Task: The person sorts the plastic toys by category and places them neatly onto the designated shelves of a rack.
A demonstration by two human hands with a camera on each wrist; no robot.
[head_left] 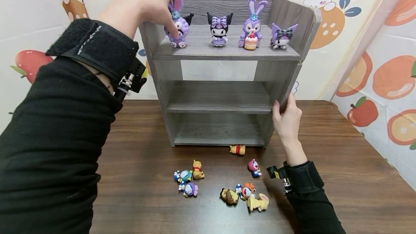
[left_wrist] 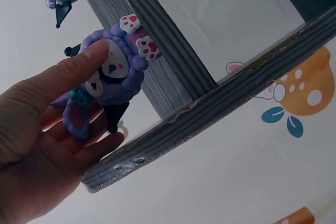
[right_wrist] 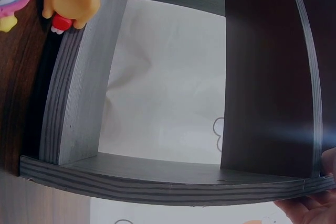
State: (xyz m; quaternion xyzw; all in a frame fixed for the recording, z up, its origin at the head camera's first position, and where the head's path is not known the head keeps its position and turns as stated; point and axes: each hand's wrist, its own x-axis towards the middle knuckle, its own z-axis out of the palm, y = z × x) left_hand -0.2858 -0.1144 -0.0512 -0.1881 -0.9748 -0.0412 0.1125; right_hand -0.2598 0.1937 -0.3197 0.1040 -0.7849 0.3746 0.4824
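At the left end of the top shelf, my left hand (head_left: 156, 10) pinches a purple bunny-eared figurine (head_left: 182, 28) from above. Seen from the left wrist, the thumb lies across the front of the figurine (left_wrist: 113, 72), whose paw-print feet are at the shelf board's edge. My right hand (head_left: 287, 120) grips the right side panel of the grey wooden shelf unit (head_left: 219, 109), thumb in front and fingers behind. Along the same top shelf stand a black-and-purple figurine (head_left: 219, 31), a purple rabbit with a cake (head_left: 251, 28) and a small purple figurine with a bow (head_left: 282, 37).
Several small figurines lie on the brown table before the unit, among them a yellow bear (head_left: 197, 170), a pink-hooded figurine (head_left: 254, 168) and a pale yellow one (head_left: 258, 202). Another red-shirted figurine (head_left: 237, 150) lies against the unit's base. Fruit-printed sheeting (head_left: 383, 82) hangs behind.
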